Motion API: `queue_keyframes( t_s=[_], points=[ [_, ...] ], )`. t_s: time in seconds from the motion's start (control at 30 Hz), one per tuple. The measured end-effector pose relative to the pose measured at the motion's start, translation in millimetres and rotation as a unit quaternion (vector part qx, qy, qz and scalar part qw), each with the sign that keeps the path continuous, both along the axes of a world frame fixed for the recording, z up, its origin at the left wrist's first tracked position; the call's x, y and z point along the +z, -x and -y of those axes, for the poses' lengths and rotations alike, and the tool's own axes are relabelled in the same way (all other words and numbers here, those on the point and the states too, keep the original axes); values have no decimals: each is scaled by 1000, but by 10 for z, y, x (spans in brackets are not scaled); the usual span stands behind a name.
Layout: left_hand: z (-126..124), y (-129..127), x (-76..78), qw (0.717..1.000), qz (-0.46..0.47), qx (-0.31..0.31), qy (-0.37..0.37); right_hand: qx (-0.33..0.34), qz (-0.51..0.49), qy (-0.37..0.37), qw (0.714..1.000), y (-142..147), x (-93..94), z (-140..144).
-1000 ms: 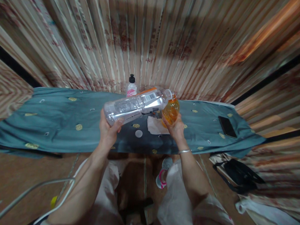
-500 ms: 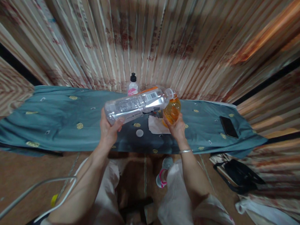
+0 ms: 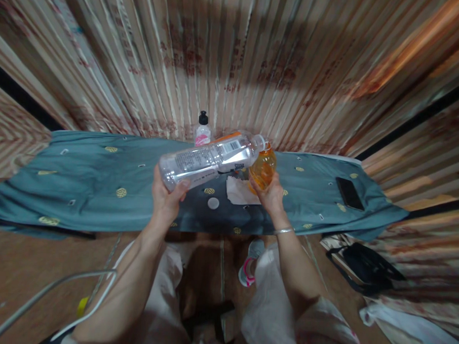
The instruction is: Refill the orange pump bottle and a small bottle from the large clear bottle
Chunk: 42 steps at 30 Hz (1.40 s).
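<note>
Slanting toward two o'clock, a clear, ridged plastic bottle (image 3: 210, 161) was clasped in the left hand (image 3: 165, 197), its neck at the mouth of the rounded, see-through orange bottle (image 3: 262, 168) the right hand (image 3: 270, 196) gripped. I couldn't tell how much either contained. Toward eight o'clock, white paper (image 3: 238, 193) and a flat disc (image 3: 213, 203) lay on the cloth-covered counter (image 3: 88, 178).

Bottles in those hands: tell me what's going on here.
A person holds a clear bottle aslant in the left hand, its mouth at the top of an orange bottle in the right hand. Whether the two touch, or any liquid is flowing, I can't tell. Below them on the cloth lie a white disc and a tissue; a phone lies off to the right.
</note>
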<state>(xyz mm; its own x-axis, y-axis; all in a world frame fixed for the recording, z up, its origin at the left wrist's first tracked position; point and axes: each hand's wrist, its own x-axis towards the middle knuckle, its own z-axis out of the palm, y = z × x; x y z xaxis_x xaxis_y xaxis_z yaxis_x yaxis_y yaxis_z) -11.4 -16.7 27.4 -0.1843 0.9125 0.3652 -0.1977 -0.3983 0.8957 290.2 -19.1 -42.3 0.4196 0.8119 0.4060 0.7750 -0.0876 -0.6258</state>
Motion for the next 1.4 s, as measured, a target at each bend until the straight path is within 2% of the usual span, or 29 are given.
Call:
queue_keyframes(
  t_s=[0.63,0.9,1.4],
  points=[
    [-24,24,-46,999,-44,10,-9,11,6,-8,1000,-3,7,1],
    [0,7,13,1000,-25,5,-6,5,5,0,1000,-5,6,-1],
    [11,15,11,1000,-20,10,-10,10,0,6,1000,-23,-5,-4]
  ],
)
